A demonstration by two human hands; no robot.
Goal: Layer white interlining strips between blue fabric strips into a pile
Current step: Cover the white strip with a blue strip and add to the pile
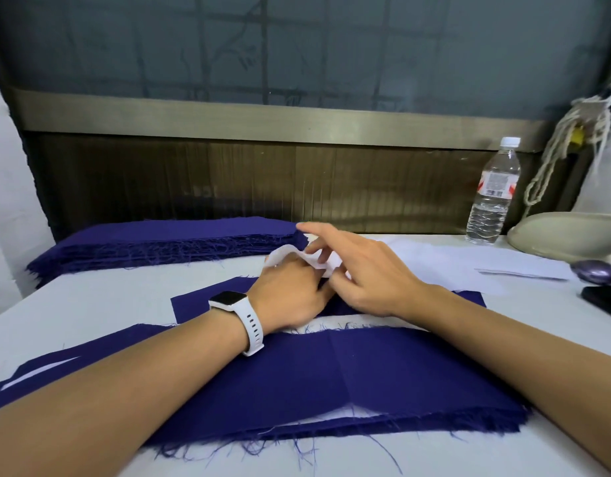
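Lying across the near part of the surface (125, 290): blue pile (331, 373). Its top strip is creased at the middle and is fraying along the near edge. White interlining is peeking out at the left end, the near edge and the far edge. Both forearms are crossing over this pile.

Behind it, a single blue strip (201, 304) is lying flat, and the hands are partly hiding it.

White strip (288, 253): it is being held up just above that single strip, bowing into an arch between the two hands.

Right hand (369, 273): the thumb and middle fingers are pinching the white strip's right end. The index finger (323, 234) is sticking out straight toward the far stack.

Left hand (290, 290): it is wearing a white watch (228, 301). Its fingers are curling round the white strip's left end, which is draping over the knuckles; the fingertips are hidden.

Blue stack (166, 242): thick and frayed at the edges, it is sitting at the far left against the wood panel (228, 180).

White sheets (469, 259): these are lying flat at the far right.

Bottle (493, 194): capped, it is standing upright at the far right, just beside a tilted bowl (565, 232). Rope (569, 139) is hanging above the bowl. Dark objects (603, 297) at the right edge are too cut off to identify.
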